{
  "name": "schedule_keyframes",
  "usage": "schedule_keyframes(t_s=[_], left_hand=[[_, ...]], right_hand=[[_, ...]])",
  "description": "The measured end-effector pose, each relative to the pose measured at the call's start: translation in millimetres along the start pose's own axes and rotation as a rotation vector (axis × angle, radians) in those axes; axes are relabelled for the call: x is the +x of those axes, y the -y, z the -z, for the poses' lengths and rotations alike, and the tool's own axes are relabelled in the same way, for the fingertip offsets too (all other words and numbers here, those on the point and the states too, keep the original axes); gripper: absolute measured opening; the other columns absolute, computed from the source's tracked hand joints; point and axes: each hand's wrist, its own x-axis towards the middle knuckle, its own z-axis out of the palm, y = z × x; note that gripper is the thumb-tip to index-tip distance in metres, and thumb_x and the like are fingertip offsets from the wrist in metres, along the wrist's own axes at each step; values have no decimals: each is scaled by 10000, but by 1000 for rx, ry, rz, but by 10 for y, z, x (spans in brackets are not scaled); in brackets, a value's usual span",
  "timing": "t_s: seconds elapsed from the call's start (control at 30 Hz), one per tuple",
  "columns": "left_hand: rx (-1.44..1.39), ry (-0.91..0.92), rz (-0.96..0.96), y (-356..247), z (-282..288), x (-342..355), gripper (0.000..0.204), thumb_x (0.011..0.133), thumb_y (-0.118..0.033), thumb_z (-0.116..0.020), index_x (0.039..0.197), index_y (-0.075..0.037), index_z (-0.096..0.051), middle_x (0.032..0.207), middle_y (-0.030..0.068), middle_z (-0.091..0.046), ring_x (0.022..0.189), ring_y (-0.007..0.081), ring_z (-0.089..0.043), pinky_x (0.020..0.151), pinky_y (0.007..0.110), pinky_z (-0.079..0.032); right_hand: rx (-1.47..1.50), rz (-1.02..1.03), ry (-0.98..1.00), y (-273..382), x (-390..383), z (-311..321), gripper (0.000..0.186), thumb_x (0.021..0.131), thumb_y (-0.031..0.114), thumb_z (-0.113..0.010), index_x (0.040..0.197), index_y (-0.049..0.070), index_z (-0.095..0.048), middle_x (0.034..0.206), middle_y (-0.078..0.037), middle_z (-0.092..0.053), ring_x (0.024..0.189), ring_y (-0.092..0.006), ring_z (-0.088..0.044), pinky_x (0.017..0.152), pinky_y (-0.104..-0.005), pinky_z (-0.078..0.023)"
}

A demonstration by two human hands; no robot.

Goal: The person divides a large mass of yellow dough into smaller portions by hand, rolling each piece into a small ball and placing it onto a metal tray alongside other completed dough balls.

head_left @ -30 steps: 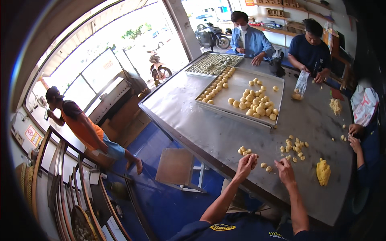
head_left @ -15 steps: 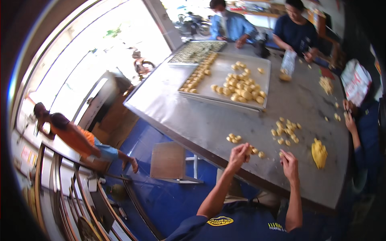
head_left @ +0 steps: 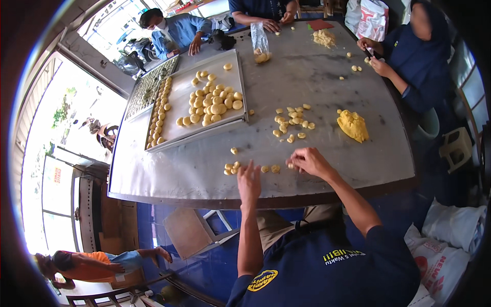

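1. Head view: right hand (head_left: 311, 161) pinched a small pale-yellow dough lump (head_left: 291, 166) over the grey metal counter (head_left: 189, 179)!
2. Left hand (head_left: 249, 181), fingers spread, was beside round yellow dough balls (head_left: 235, 171).
3. That lump looked soft, light, dentable; sides suited gentle fingertips.

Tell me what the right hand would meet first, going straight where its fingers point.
The right hand would probably meet the dough ball just left of the dough piece by its fingertips, though its height above the table is unclear.

One yellow dough lump (head_left: 352, 126), over twenty dough balls (head_left: 218, 109), two metal trays (head_left: 179, 97), one table (head_left: 317, 92) and four other people (head_left: 185, 31) were visible.
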Motion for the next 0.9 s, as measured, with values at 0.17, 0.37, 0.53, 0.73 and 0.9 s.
schedule_keyframes(t_s=[0.17, 0.37, 0.53, 0.73, 0.9], left_hand=[[72, 54, -19, -131, -259, -87, 280, 919, -219, -725, 1157, -71, -734, 1042, 164, -654, 1024, 342, -611, 852, 438, -495], [-375, -284, 207, -16, -136, -165, 204, 891, -122, -776, 1084, -62, -747, 965, 78, -695, 962, 200, -655, 723, 315, -523], [-754, -106, 446, 103, 107, -262, 261, 997, -224, -694, 1091, 19, -710, 933, 63, -733, 770, 93, -647, 663, 227, -487], [-967, -82, 417, 104, 96, -298, 358, 1060, -311, -587, 1092, 28, -696, 798, 35, -679, 606, 72, -531, 555, 237, -430], [-987, 94, 474, 37, 146, -283, 394, 1079, -320, -546, 1163, 46, -665, 854, 60, -682, 620, 83, -557, 596, 243, -480]], right_hand=[[-279, 109, -110, -42, 229, -313, 424, 922, 178, -719, 1295, -1, -624, 903, -208, -713, 810, -378, -697, 759, -404, -571], [-627, 488, -26, -386, 108, -884, 358, 902, 80, -620, 1253, 66, -689, 1273, -107, -649, 1151, -257, -630, 948, -372, -547], [-707, 448, 82, -305, -83, -508, 280, 909, 62, -579, 1139, 73, -739, 1168, -68, -657, 1107, -224, -639, 943, -349, -548], [-672, 355, -212, -503, -345, -83, 299, 873, 46, -582, 1120, 59, -752, 1186, -86, -706, 1100, -265, -648, 970, -369, -536], [-640, 278, -239, -436, -475, -79, 311, 862, 12, -614, 1136, 63, -754, 1150, -102, -702, 1070, -253, -667, 914, -352, -565]])
